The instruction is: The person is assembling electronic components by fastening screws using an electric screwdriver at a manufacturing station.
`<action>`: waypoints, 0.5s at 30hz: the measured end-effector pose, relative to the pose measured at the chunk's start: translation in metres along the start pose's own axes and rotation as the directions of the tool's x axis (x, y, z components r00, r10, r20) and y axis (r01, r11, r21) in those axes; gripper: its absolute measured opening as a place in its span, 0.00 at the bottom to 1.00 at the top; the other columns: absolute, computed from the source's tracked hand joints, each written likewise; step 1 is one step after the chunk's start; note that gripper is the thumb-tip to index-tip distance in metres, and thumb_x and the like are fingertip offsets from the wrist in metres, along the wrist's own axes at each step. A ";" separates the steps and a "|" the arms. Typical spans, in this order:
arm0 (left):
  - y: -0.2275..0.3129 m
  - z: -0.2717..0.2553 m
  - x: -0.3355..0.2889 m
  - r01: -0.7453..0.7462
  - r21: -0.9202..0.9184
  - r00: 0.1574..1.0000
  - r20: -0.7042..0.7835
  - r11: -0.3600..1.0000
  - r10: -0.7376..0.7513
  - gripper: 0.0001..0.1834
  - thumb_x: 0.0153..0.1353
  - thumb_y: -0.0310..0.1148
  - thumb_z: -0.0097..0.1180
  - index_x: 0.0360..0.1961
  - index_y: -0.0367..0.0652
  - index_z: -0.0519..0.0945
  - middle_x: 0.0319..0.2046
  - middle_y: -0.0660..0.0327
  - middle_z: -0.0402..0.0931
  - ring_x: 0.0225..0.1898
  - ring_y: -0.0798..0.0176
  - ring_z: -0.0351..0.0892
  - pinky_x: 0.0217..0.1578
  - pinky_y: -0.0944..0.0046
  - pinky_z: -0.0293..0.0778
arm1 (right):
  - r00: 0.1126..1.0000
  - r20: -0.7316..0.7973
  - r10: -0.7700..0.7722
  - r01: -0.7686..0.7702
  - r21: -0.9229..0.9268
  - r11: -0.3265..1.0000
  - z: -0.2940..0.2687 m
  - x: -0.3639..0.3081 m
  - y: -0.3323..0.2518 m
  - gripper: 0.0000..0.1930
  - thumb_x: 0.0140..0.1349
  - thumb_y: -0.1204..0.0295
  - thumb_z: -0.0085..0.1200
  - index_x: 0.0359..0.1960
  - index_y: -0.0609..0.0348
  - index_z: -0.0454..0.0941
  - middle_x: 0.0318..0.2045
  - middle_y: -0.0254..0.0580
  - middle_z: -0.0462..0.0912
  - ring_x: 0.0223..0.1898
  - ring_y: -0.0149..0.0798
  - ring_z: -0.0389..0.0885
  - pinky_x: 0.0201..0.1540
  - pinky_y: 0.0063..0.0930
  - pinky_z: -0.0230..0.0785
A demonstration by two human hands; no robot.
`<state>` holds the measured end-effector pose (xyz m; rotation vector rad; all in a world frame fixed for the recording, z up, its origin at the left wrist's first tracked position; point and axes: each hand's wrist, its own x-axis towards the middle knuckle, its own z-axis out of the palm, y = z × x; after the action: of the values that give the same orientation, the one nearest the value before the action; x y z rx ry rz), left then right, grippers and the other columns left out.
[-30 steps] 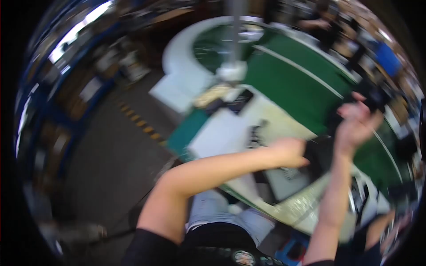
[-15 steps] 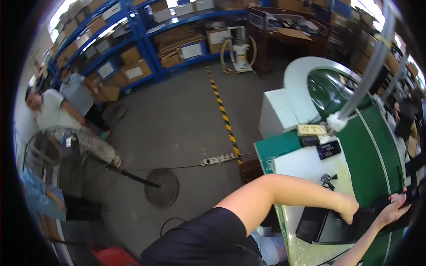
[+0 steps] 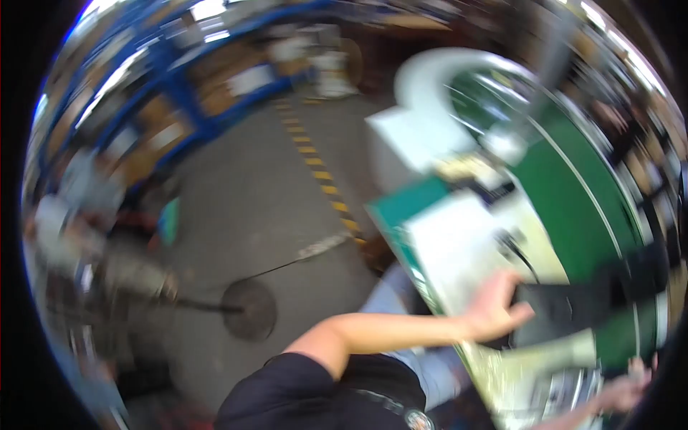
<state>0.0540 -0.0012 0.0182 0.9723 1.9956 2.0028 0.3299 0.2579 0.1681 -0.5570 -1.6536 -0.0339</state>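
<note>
The whole picture is smeared by motion. My left hand (image 3: 496, 308) hangs over the bench's near side, thumb and fingers spread, with nothing seen in it. Just right of its fingertips lies a flat dark panel-like thing (image 3: 559, 308); whether they touch I cannot tell. More black items (image 3: 638, 276) continue to the right across the green belt. My right hand (image 3: 625, 390) is low at the right, beyond the bench's covered edge, its fingers too blurred to read. Near my right forearm lies a grey and silver framed item (image 3: 570, 390). A small black cable or clip (image 3: 510, 244) lies farther back.
A green conveyor belt (image 3: 573, 193) curves along the right, with a grey post (image 3: 548, 72) rising beside it. A pale power strip (image 3: 466, 168) sits at the bench's far end. Left, a fan base (image 3: 249, 309) and people (image 3: 93, 183) stand on the floor, before blue shelving (image 3: 179, 93).
The view has swung, shifting the room leftward. My left hand has drawn back from the black thing and opened. My right hand has moved lower, nearer the bottom edge.
</note>
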 end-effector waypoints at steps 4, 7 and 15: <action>0.006 0.013 0.011 0.208 -0.115 0.975 0.108 0.971 -0.196 0.30 0.52 0.34 0.64 0.54 0.34 0.69 0.49 0.52 0.71 0.54 0.56 0.68 0.58 0.61 0.63 | 0.949 -0.159 0.272 -0.227 0.254 0.940 -0.045 -0.081 0.029 0.15 0.62 0.71 0.51 0.45 0.72 0.73 0.26 0.46 0.81 0.27 0.38 0.79 0.35 0.29 0.75; -0.025 0.020 0.014 0.100 -0.148 0.994 0.066 0.984 -0.091 0.27 0.57 0.30 0.58 0.57 0.34 0.66 0.53 0.52 0.69 0.57 0.57 0.65 0.61 0.59 0.58 | 0.906 -0.286 0.311 -0.295 0.096 0.951 -0.021 -0.096 -0.013 0.19 0.72 0.61 0.43 0.48 0.69 0.66 0.21 0.39 0.77 0.22 0.32 0.76 0.26 0.24 0.69; -0.022 0.039 0.006 0.278 -0.494 0.961 0.136 0.824 -0.242 0.27 0.60 0.29 0.53 0.59 0.34 0.62 0.51 0.51 0.69 0.49 0.60 0.71 0.53 0.62 0.67 | 0.944 -0.294 0.148 -0.185 -0.101 0.978 -0.041 -0.131 0.020 0.26 0.69 0.65 0.45 0.60 0.67 0.48 0.48 0.55 0.73 0.21 0.34 0.75 0.27 0.26 0.71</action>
<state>0.0622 0.0370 -0.0043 0.5958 1.3488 2.1323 0.3823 0.2180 0.0463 -0.7524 -1.3253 -0.0921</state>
